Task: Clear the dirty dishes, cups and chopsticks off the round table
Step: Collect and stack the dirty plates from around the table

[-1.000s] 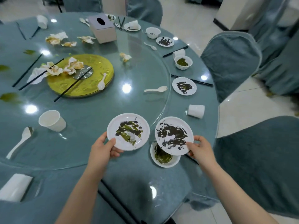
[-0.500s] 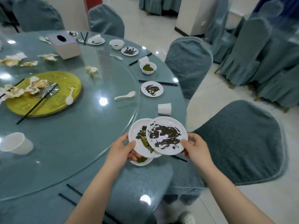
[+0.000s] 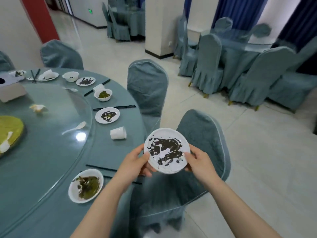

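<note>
Both hands hold a small stack of white plates (image 3: 167,152); the top one is smeared with dark sauce. My left hand (image 3: 135,164) grips its left rim and my right hand (image 3: 199,163) its right rim, off the table's edge over a chair (image 3: 202,134). On the round table (image 3: 51,148) lie a bowl with green leftovers (image 3: 85,185), black chopsticks (image 3: 103,168), a tipped white cup (image 3: 118,133), a dirty plate (image 3: 107,115), a white spoon (image 3: 75,127) and more bowls and plates further back.
Blue-covered chairs ring the table, one right below the plates and another (image 3: 147,90) behind it. A tissue box (image 3: 10,88) and a yellow turntable centre (image 3: 9,130) sit on the glass. A white pillar (image 3: 161,24) and another table set stand beyond open tiled floor.
The two plates came together into one stack, the dark-sauce plate on top. My hands carried it right, off the table. My view swung right and up towards the room.
</note>
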{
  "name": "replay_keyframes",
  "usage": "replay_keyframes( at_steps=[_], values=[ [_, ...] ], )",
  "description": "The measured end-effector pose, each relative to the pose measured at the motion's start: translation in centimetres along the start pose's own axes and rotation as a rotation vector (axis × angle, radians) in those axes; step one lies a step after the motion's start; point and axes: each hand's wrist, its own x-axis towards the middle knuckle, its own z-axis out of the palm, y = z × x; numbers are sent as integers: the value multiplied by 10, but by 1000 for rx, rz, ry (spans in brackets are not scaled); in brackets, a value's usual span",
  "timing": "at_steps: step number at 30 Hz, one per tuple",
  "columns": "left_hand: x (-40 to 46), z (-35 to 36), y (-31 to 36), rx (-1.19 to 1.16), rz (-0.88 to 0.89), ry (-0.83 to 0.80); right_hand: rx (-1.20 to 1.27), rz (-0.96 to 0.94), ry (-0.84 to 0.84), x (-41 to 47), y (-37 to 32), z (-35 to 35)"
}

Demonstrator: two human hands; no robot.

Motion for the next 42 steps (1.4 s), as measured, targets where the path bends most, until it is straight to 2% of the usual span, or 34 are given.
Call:
replay_keyframes(
  at_steps=[4,10,16,23,32,37,42],
  values=[
    [27,93,10,14,52,-81,-69,-16,126,-7,14,-94],
    [61,225,10,69,70,-181,25,26,264,-29,39,-226],
    [89,321,15,83,58,-258,15,81,358,-29,61,-318],
    [143,389,27,106,56,-237,98,170,454,4,86,-403],
    [262,464,44,32,65,-170,35,232,427,109,102,-509],
    [325,491,73,18,109,-95,3,146,459,175,94,-562],
    [364,485,87,-4,97,47,3,118,333,246,91,-580]
  ],
)
